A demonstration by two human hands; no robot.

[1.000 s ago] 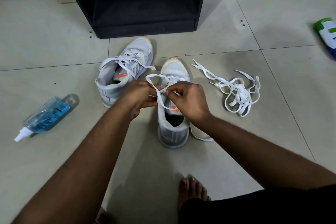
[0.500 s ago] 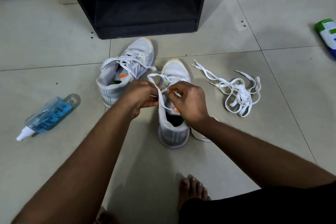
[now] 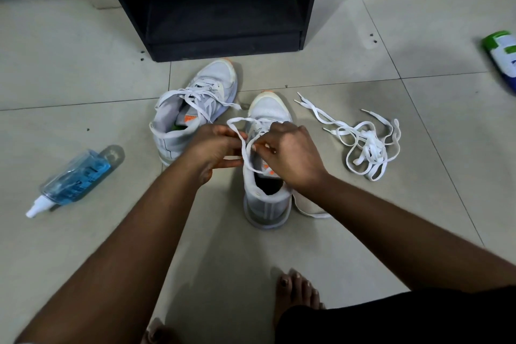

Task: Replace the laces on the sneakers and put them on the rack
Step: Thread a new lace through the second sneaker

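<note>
Two white sneakers with orange tongue tags stand on the tiled floor. The left sneaker (image 3: pixel 195 109) is laced and angled toward the rack. Over the right sneaker (image 3: pixel 266 204) both my hands work a white lace (image 3: pixel 242 145) that loops up from its eyelets. My left hand (image 3: pixel 215 151) pinches one strand at the shoe's left side. My right hand (image 3: pixel 293 153) pinches the lace end over the tongue. A loose pile of white laces (image 3: pixel 365 145) lies on the floor to the right. The black rack (image 3: pixel 223 45) stands just behind the shoes.
A blue spray bottle (image 3: pixel 74 180) lies on the floor at the left. A green and white bottle (image 3: pixel 502 56) lies at the right edge. My bare foot (image 3: pixel 296 293) rests near the bottom, close behind the right sneaker.
My hands stay over the right sneaker. The right hand's fingers have shifted slightly on the lace end; the loop above the shoe keeps nearly the same shape.
</note>
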